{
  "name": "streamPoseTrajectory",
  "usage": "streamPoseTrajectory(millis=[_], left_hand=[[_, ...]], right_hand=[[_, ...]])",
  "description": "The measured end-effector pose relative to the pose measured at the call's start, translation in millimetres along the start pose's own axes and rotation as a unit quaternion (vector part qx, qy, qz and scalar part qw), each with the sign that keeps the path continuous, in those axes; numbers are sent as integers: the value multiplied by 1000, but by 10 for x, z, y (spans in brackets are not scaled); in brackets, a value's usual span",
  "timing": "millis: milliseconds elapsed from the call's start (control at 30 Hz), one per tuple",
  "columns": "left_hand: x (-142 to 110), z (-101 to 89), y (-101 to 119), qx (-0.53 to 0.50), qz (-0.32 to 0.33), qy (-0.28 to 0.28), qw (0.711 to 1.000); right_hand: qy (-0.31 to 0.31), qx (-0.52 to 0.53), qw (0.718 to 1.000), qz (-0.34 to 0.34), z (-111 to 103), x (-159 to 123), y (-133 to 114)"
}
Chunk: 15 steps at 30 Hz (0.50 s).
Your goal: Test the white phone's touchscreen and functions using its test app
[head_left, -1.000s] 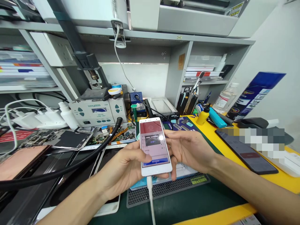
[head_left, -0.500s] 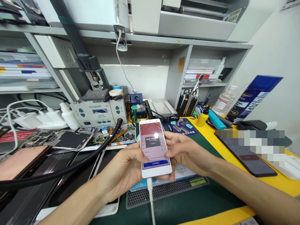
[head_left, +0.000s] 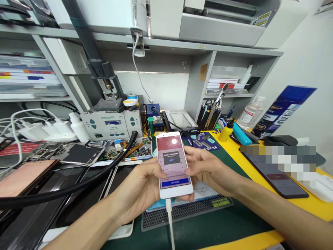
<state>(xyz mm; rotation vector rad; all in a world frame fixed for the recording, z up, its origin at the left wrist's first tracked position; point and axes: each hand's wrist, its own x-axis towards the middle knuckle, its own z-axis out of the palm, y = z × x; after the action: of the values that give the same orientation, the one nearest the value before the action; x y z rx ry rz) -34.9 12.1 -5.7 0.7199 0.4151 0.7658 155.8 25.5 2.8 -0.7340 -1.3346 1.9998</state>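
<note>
A white smartphone [head_left: 173,165] is held upright between both hands, above a green work mat [head_left: 208,225]. Its lit screen shows a pinkish page with a dark pop-up box and a blue bar near the bottom. My left hand [head_left: 145,180] grips the phone's left edge, with the thumb at the lower left of the screen. On the other edge my right hand [head_left: 208,170] is closed, its thumb over the screen's right side. The fingers behind the phone are partly hidden. A white charging cable [head_left: 169,215] is plugged into the phone's lower end.
A black hose [head_left: 99,189] crosses over dark screens at left. Behind stands a grey rework station [head_left: 109,123] beside a tray of circuit boards [head_left: 142,147]. At right are a dark phone [head_left: 273,177], a yellow bottle [head_left: 225,132] and a blue spray can [head_left: 286,107].
The phone and surrounding scene sit slightly further right in the picture. The bright reflection on the screen has moved up, and both hands keep their hold.
</note>
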Motion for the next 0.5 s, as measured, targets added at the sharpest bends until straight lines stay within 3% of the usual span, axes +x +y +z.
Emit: streamPoseTrajectory(millis=[500], left_hand=[[-8, -24, -5, -13, -1, -45, 999]], right_hand=[[1, -9, 1000, 1, 18, -6, -5]])
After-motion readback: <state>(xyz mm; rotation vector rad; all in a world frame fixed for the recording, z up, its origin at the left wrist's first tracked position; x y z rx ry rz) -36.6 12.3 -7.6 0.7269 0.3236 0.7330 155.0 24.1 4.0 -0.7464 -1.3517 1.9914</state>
